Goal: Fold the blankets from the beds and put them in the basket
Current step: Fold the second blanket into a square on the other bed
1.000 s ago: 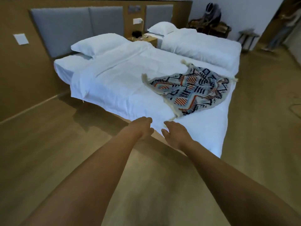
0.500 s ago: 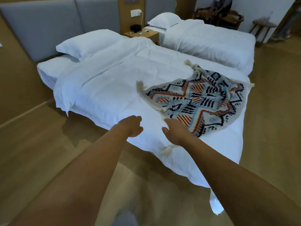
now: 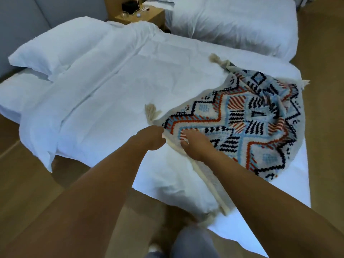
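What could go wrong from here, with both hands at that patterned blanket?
Both the left hand and right hand meet the patterned blanket near one tasselled corner, so lifting may leave it hanging bunched. It lies on a loose white duvet, which a pull could drag along. Its rumpled far side, near the bed edge, might slip off.

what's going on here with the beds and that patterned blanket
A person is leaning over the nearer bed to start on the patterned blanket, which lies rumpled and unfolded near its foot. Their left hand is curled round the blanket's near edge, just below a corner tassel. The right hand rests on the blanket beside it; whether it grips is unclear. No basket is in view.
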Tool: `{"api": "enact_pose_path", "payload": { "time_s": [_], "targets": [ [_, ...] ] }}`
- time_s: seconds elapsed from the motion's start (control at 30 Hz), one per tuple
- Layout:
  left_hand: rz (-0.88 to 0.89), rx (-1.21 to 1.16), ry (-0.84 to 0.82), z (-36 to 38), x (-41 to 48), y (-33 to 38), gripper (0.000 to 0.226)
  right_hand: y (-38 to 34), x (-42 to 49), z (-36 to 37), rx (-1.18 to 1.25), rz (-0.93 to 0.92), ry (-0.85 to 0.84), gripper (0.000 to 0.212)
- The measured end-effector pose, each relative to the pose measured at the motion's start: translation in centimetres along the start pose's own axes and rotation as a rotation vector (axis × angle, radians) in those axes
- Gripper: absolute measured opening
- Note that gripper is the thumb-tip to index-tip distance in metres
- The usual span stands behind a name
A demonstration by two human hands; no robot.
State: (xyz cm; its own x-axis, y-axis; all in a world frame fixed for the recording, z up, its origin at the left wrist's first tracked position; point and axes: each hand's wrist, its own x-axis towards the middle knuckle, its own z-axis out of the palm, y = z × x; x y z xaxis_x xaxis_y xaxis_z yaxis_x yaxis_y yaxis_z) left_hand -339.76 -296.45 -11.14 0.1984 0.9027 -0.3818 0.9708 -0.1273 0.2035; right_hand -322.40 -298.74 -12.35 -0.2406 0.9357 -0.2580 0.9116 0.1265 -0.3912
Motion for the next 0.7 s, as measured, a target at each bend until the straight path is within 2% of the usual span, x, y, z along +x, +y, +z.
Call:
{"api": "enact_pose_path", "payload": {
  "time_s": [0.13, 0.2, 0.27, 0.33, 0.43, 0.5, 0.6, 0.7],
  "targets": [
    [0.024, 0.000, -0.060, 0.6, 7.8, -0.8, 0.045, 3.1, 7.4, 0.7, 0.097, 0.079, -0.056, 0.031],
    [-0.001, 0.005, -0.122, 1.3, 10.9, -1.4, 0.046, 4.6, 10.4, 1.2, 0.156, 0.111, -0.107, 0.031],
    [-0.021, 0.023, -0.196, 1.9, 13.5, -2.3, 0.046, 5.9, 13.0, 1.7, 0.184, 0.159, -0.148, 0.022],
    [-0.037, 0.013, -0.244, 2.1, 16.0, -3.4, 0.046, 6.4, 15.7, 1.8, 0.192, 0.216, -0.148, 0.032],
    [-0.041, -0.009, -0.250, 2.4, 19.3, -5.0, 0.043, 6.3, 19.4, 2.1, 0.245, 0.280, -0.110, 0.034],
    [-0.045, 0.013, -0.206, 3.4, 21.5, -6.3, 0.038, 5.9, 22.2, 3.4, 0.245, 0.307, -0.150, 0.032],
    [0.044, 0.092, -0.203, 5.9, 25.2, -8.2, 0.042, 5.3, 26.7, 6.5, 0.224, 0.423, -0.218, 0.029],
    [0.174, 0.246, -0.217, 8.3, 29.3, -10.2, 0.053, 4.7, 31.8, 9.3, 0.218, 0.515, -0.217, 0.041]
  ]
}}
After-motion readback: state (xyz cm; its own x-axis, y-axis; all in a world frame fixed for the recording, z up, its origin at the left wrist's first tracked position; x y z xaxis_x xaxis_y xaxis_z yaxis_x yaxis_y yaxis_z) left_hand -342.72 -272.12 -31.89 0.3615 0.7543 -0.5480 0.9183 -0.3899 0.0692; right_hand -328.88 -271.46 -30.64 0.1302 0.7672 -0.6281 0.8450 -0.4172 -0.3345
